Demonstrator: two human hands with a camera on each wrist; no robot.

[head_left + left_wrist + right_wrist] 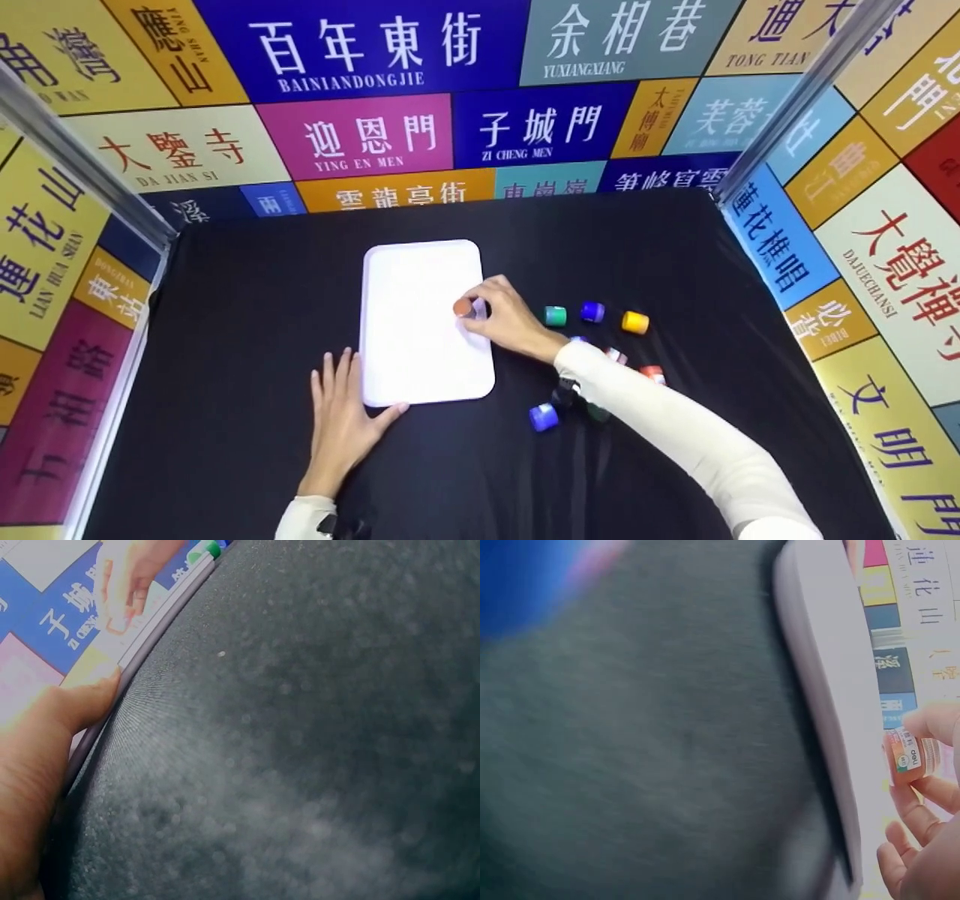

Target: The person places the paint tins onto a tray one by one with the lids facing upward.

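Right hand (504, 319) pinches small orange paint pot (462, 307) between thumb and fingertips, over right edge of white tray (420, 352). Left hand (343, 420) lies flat on black cloth (247, 337), fingers straight and slightly apart, thumb touching tray's near left corner. Other paint pots (592, 312) scattered right of tray.

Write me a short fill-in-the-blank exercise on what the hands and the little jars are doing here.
1. The right hand holds a small jar with an ____ lid over the white tray.
2. The left hand lies flat on the ____ cloth, its thumb touching the tray.
3. The yellow jar stands to the right of the ____ jar.

Missing words: orange; black; blue
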